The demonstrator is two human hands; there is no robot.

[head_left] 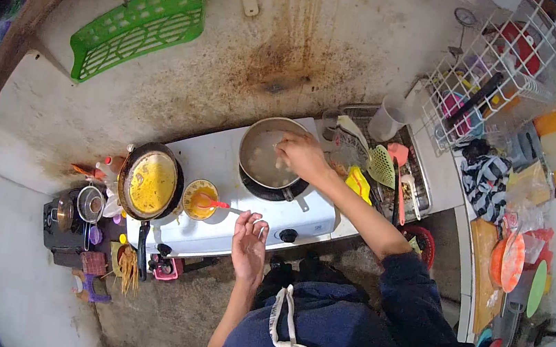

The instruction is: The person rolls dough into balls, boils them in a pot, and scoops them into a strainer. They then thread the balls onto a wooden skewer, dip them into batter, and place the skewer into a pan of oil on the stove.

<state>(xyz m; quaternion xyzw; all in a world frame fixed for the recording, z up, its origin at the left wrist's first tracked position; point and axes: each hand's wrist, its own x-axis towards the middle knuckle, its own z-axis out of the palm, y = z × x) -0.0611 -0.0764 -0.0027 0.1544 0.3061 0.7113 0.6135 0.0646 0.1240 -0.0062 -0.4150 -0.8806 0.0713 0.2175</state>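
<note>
My right hand is over the pot on the right burner, fingers pinched together and pointing down. Whatever they may hold is too small to make out. Cloudy liquid with pale lumps fills the pot's lower part. Palm up, my left hand hovers before the stove's front edge, its fingers slightly curled and apart, with nothing seen in it. Close to its fingertips is the handle of a red-and-white spoon, which rests in a bowl of orange-yellow liquid. A frying pan holds a yellow omelette on the left burner.
The white stove stands against a stained wall. Right of the pot are a green slotted turner, a yellow packet and a clear plastic jug. A white wire rack hangs at the upper right. The pan's handle juts past the stove's front.
</note>
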